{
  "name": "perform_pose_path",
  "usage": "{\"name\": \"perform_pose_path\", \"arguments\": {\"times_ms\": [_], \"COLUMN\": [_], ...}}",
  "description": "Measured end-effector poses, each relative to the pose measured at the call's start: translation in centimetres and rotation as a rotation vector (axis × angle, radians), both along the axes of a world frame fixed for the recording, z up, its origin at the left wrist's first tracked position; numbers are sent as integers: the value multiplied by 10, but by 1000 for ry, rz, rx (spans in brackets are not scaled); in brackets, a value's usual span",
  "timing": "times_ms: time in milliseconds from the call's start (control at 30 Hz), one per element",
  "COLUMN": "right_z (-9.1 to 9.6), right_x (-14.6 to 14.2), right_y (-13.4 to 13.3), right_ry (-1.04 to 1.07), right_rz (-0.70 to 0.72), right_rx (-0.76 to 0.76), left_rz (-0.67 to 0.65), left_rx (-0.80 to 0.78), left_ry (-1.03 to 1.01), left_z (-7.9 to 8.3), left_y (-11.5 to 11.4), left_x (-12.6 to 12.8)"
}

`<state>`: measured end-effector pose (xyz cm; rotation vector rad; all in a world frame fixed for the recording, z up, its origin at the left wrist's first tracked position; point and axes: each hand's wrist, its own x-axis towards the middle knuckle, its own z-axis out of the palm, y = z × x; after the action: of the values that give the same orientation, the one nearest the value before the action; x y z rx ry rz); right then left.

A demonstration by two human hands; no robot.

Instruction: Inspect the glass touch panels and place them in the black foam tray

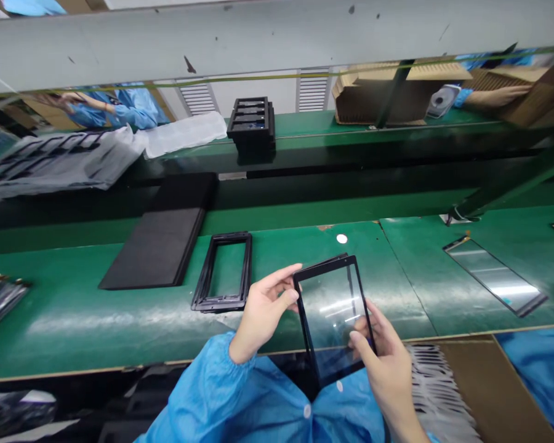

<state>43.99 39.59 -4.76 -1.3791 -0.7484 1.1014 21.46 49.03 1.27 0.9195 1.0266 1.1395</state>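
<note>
I had the glass panel [332, 314] tilted in both hands, just above the front edge of the green bench [120, 335]. My left hand [263, 314] pinched the panel's left edge between thumb and fingers. My right hand [383, 363] pinched its right edge, with the fingers showing through the glass. Just left of the panel lay a black frame [221, 274], with a black mat [154, 249] beyond it. A second glass panel [493, 277] lay well to the right.
</note>
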Motion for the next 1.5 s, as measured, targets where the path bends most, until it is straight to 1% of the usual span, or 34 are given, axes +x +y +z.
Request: {"name": "perform_pose_path", "arguments": {"times_ms": [100,333,533,667,767,833,900,933,967,1000,1033,1100,1133,1200,1267,1333,1500], "right_z": [5,17,18,13,6,5,10,16,23,32,41,59,67,79,84,86,86], "right_x": [-1,-5,-7,-8,-6,-2,4,8,11,16,20,26,28,29,26,21,14], "right_y": [0,-1,-1,-4,-8,-7,-1,5,13,21,30,47,53,62,65,63,55], "right_ry": [11,25,6,-45,-187,-374,-586,-652,-662,-613,-517,-283,-199,-133,-133,-138,-137], "right_rz": [23,17,4,3,28,44,30,17,13,33,75,195,242,280,269,245,170], "right_rx": [-17,-54,-62,-81,-64,9,104,143,169,177,167,114,84,42,42,52,73], "left_rz": [-3,-5,1,5,14,34,46,38,19,-3,-25,-54,-59,-66,-67,-65,-86], "left_rx": [-14,-59,-61,-59,-57,-56,-52,-47,-41,-33,-28,-19,-17,-18,-22,-25,-8], "left_ry": [-25,-49,-32,-22,-19,1,42,70,101,132,161,195,200,200,196,201,252], "left_z": [-2,-2,-4,-3,-1,1,3,4,6,8,10,15,17,22,25,26,23], "left_y": [0,1,0,-1,-1,-1,-1,-3,-4,-6,-8,-13,-15,-18,-20,-21,-21], "left_x": [0,-1,0,1,3,3,3,3,2,1,0,-1,-1,-2,-2,-3,-9]}}
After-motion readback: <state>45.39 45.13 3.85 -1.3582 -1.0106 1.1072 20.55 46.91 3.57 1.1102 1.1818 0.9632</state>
